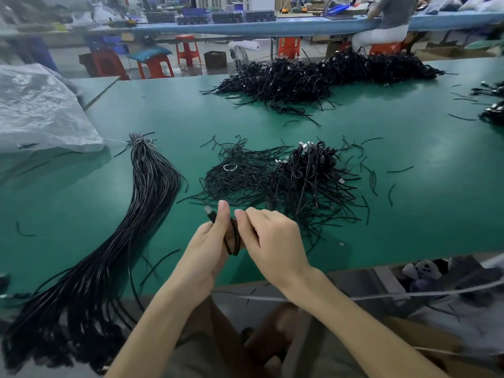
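A coiled black USB cable (232, 241), judged light, limp and springy, is gripped round its gathered loops by the curled left hand (211, 241) and pinched by the right hand (272, 238) just before the twist-tie pile (240, 175), where the bundle's middle is judged the safest hold.

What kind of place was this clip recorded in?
Likely a cable-assembly workshop: heaps of black cables on a long green workbench, the left hand and right hand gripping a coiled cable, red stools behind.
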### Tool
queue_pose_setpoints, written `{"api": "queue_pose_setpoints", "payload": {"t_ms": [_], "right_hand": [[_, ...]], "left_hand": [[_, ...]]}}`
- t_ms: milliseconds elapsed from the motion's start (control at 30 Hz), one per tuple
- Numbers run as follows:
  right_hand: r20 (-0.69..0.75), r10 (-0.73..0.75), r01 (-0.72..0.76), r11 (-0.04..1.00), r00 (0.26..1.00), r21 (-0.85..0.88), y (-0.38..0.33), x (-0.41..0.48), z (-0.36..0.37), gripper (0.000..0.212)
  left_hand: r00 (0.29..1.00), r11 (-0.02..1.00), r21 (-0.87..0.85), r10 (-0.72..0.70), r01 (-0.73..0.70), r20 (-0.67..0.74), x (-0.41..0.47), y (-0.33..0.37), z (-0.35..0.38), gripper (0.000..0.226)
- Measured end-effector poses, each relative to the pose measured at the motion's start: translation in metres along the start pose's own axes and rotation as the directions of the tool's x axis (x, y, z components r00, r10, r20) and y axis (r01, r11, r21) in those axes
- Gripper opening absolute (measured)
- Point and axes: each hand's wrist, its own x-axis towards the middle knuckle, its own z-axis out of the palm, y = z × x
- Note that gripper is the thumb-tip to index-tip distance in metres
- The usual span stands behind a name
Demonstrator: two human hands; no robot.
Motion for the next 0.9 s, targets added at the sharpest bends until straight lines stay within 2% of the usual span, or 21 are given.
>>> {"api": "queue_pose_setpoints", "payload": {"t_ms": [67,100,133,200,300,367,467,567,633,767,833,900], "right_hand": [[0.015,-0.044,0.044,0.997,0.999,-0.064,-0.002,-0.01,0.001,0.039],[0.028,-0.036,0.038,0.997,0.999,-0.07,-0.003,-0.014,0.001,0.039],[0.049,0.001,0.002,0.999,0.999,-0.045,-0.004,-0.017,0.002,0.04],[0.135,0.132,-0.152,0.977,0.982,0.151,-0.007,-0.021,0.004,0.04],[0.303,0.308,-0.425,0.756,0.902,0.498,-0.016,-0.024,0.008,0.042],[0.365,0.355,-0.508,0.652,0.861,0.563,-0.017,-0.023,0.01,0.048],[0.447,0.335,-0.547,0.654,0.829,0.523,-0.014,-0.019,0.008,0.051],[0.515,0.326,-0.576,0.676,0.793,0.458,-0.007,-0.017,0.005,0.036],[0.568,0.306,-0.589,0.689,0.764,0.421,-0.002,-0.012,0.004,0.033],[0.627,0.234,-0.572,0.709,0.743,0.412,0.001,-0.001,-0.001,0.061],[0.616,0.187,-0.553,0.682,0.765,0.479,0.002,-0.001,-0.003,0.051],[0.577,0.192,-0.532,0.679,0.794,0.506,0.002,-0.005,-0.005,0.039]], "left_hand": [[0.999,0.999,0.039,-0.032,0.034,-0.041,0.004,0.001,0.0,0.081],[0.999,1.0,0.027,-0.014,0.016,-0.041,0.006,0.003,0.001,0.073],[0.999,1.0,-0.01,0.01,-0.01,-0.038,0.005,0.006,0.004,0.064],[0.997,0.991,-0.13,0.024,-0.033,-0.067,0.006,0.009,0.008,0.054],[0.997,0.956,-0.289,0.024,-0.044,-0.074,0.006,0.008,0.015,0.048],[0.995,0.914,-0.405,-0.006,-0.036,-0.102,0.007,0.009,0.014,0.043],[0.993,0.816,-0.578,-0.057,-0.016,-0.108,0.006,0.011,0.008,0.043],[0.999,0.738,-0.675,-0.02,-0.02,-0.051,0.002,0.012,0.003,0.044],[0.999,0.736,-0.677,0.02,0.006,0.03,-0.001,0.013,0.001,0.046],[0.971,0.739,-0.667,0.079,0.096,0.227,0.0,0.016,0.001,0.051],[0.963,0.794,-0.599,0.072,0.103,0.261,0.003,0.015,0.001,0.051],[0.972,0.855,-0.51,0.035,0.091,0.232,0.004,0.015,0.002,0.048]]}}
